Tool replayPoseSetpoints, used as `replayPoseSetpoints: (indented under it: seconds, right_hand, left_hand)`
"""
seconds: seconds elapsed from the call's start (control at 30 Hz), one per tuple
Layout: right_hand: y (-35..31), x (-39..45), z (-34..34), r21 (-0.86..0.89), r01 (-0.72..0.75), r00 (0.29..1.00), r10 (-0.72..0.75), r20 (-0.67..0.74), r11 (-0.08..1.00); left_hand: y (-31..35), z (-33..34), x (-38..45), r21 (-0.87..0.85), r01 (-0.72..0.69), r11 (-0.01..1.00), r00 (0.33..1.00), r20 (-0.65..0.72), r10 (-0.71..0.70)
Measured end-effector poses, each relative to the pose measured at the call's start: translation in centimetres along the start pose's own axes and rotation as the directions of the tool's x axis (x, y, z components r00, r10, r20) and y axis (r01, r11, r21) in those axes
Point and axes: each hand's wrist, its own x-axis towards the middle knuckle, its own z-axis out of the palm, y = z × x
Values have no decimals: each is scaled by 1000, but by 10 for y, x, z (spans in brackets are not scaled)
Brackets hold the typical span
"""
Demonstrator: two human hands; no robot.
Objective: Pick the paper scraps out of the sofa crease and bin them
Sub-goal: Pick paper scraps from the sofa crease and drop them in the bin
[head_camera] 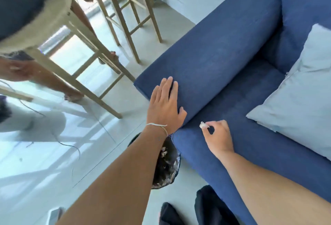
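A blue sofa [223, 58] fills the right half of the view. My left hand [165, 104] lies flat and open on the front end of its armrest, beside the crease between armrest and seat. My right hand [217, 136] hovers over the seat's front corner and pinches a small white paper scrap [203, 125] between thumb and forefinger. A black-lined bin [168, 164] with scraps inside stands on the floor below the sofa corner, partly hidden by my left forearm.
A pale blue cushion [300, 92] rests on the seat at right. Wooden stools [125, 10] stand on the shiny floor at left, with another person's legs [59, 81] on the nearest one. A thin cable [71, 147] trails across the floor.
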Motion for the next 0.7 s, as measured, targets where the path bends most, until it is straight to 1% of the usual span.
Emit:
replayPoseSetpoints:
  seconds: [0.1, 0.17, 0.3, 0.43, 0.5, 0.6, 0.7]
  right_hand:
    - [-18, -44, 38, -77, 93, 992, -87, 87, 993]
    - [-32, -68, 60, -103, 167, 977, -151, 154, 981]
    - [-55, -99, 88, -108, 214, 957, -187, 220, 971]
    - [-69, -109, 105, -140, 230, 942, -184, 280, 963]
    - [-72, -108, 110, -133, 234, 936, -187, 297, 963]
    - [-76, -103, 111, -154, 227, 941, -176, 289, 962]
    - [-81, -97, 105, -89, 189, 967, -169, 193, 978]
  left_hand:
    - [-47, -8, -56, -126, 137, 983, 990, -13, -140]
    - [-77, -10, -92, -148, 219, 965, 976, 25, -217]
    - [-120, -6, -150, -142, 313, 939, 949, 85, -304]
    - [-139, -5, -185, -188, 404, 895, 915, 97, -393]
    - [-140, -6, -193, -220, 411, 885, 912, 86, -402]
    - [-137, -8, -193, -237, 376, 896, 926, 83, -367]
    - [-135, -9, -181, -235, 319, 918, 948, 58, -314]
